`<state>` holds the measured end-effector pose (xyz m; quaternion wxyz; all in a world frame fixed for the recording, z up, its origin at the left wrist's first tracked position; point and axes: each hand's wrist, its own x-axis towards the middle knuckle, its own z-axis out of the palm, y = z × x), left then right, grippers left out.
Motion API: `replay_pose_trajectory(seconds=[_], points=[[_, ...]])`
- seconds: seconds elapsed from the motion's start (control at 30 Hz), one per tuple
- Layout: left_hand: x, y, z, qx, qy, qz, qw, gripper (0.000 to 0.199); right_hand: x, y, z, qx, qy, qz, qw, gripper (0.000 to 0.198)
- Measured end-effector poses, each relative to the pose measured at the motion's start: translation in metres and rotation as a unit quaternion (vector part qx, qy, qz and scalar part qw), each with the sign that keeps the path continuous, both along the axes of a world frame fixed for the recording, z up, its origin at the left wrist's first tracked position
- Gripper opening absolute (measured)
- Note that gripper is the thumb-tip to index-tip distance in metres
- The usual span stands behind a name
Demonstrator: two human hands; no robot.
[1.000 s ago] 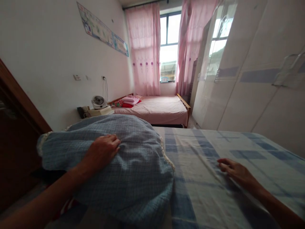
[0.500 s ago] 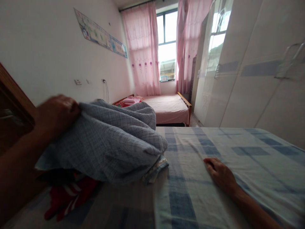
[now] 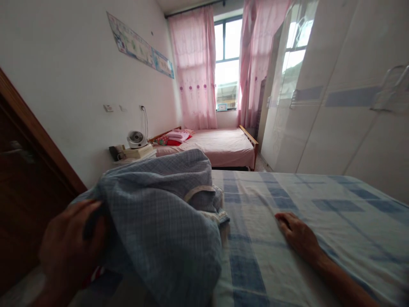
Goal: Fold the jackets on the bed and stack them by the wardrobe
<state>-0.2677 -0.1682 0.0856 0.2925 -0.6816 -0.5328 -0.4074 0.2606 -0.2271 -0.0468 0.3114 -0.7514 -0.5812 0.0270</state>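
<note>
My left hand (image 3: 75, 243) is closed on the edge of a blue-grey checked cloth (image 3: 153, 213) at the left of the near bed. The cloth stands bunched up in loose folds, with a pale trimmed edge showing on its right side. Under it, a bit of red fabric with white stripes (image 3: 95, 275) peeks out beside my left wrist, mostly hidden. My right hand (image 3: 297, 232) rests on the blue-and-white checked bed sheet (image 3: 246, 264), its fingers curled in; I see nothing in them. A crease in the sheet runs up from its fingertips.
Beyond stands a second bed with a pink sheet (image 3: 217, 147) and folded pink and red bedding (image 3: 177, 135). A small fan (image 3: 136, 139) sits on a bedside cabinet by the wall. White wardrobes (image 3: 345, 132) line the right; a brown door (image 3: 22, 183) is at left.
My left hand has come down and nearer with the cloth's edge, and the cloth now spreads further toward me, covering most of the red fabric. My right hand stays in place on the sheet.
</note>
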Motion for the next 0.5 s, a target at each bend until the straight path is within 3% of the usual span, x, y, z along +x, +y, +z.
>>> replay_pose_trajectory(seconds=[0.03,0.13,0.23,0.33,0.5], points=[[0.003,-0.015,-0.022,0.033,0.002,-0.034,0.999,0.056,-0.001,0.000,0.000,-0.001,-0.005,-0.003,1.000,0.029],[0.010,-0.049,-0.091,-0.012,-0.016,-0.121,0.992,0.063,-0.003,-0.002,0.001,0.001,-0.016,-0.012,1.000,0.030],[0.014,-0.063,-0.143,-0.099,-0.036,-0.124,0.987,0.055,-0.003,-0.002,0.002,0.006,-0.022,-0.010,1.000,0.030],[0.013,-0.062,-0.161,-0.167,-0.058,-0.102,0.979,0.038,-0.001,-0.001,0.002,0.007,-0.024,-0.006,1.000,0.030],[0.013,-0.061,-0.153,-0.218,-0.089,-0.089,0.968,0.030,0.008,0.001,-0.001,0.002,-0.017,0.008,1.000,0.034]])
